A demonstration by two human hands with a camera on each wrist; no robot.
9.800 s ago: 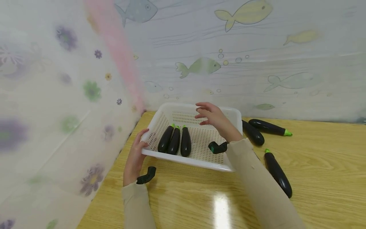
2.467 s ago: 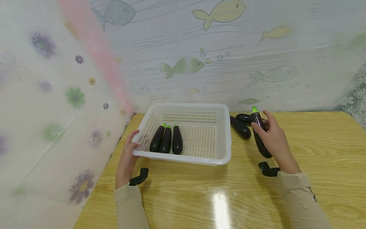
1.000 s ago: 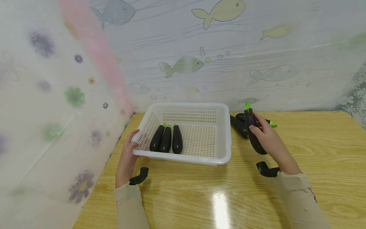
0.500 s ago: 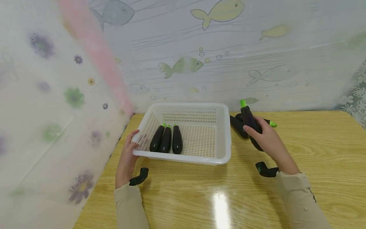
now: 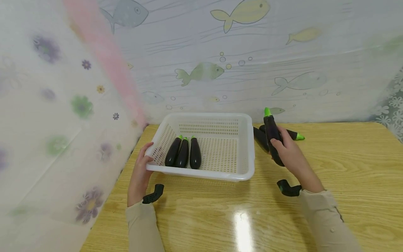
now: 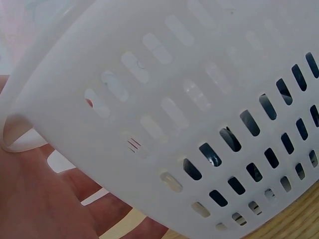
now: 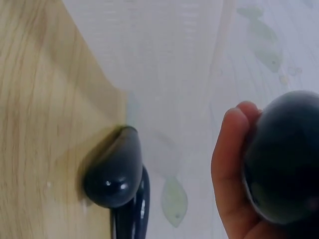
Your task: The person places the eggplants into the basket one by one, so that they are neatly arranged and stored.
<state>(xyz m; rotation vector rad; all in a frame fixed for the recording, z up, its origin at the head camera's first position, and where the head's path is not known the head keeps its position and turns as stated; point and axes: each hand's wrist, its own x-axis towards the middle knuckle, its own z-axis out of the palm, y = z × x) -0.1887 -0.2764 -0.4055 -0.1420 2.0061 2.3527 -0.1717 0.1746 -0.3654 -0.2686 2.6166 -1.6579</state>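
In the head view my right hand (image 5: 291, 150) grips a dark eggplant (image 5: 272, 137), green stem end up, raised to the right of a white plastic basket (image 5: 201, 174). The right wrist view shows the eggplant's rounded end (image 7: 284, 159) large, with fingers (image 7: 229, 169) curled round it. My left hand (image 5: 140, 178) holds the basket by its left front corner. Seen from the left wrist, the hand (image 6: 45, 194) lies along the perforated basket wall (image 6: 119, 164). Three eggplants (image 5: 195, 154) lie side by side in the basket's left part, stems toward the back.
Two more eggplants lie on the wooden table (image 5: 201, 210) right of the basket: one (image 5: 260, 138) close by its side, the other (image 5: 292, 134) behind the right hand. A wall sheet with fish prints (image 5: 201, 71) rises behind; a flowered sheet (image 5: 47, 140) stands at left.
My right hand, which was empty over the basket at first, has picked up the eggplant from the right of the table and lifted it leftward toward the basket. The left hand keeps its hold.
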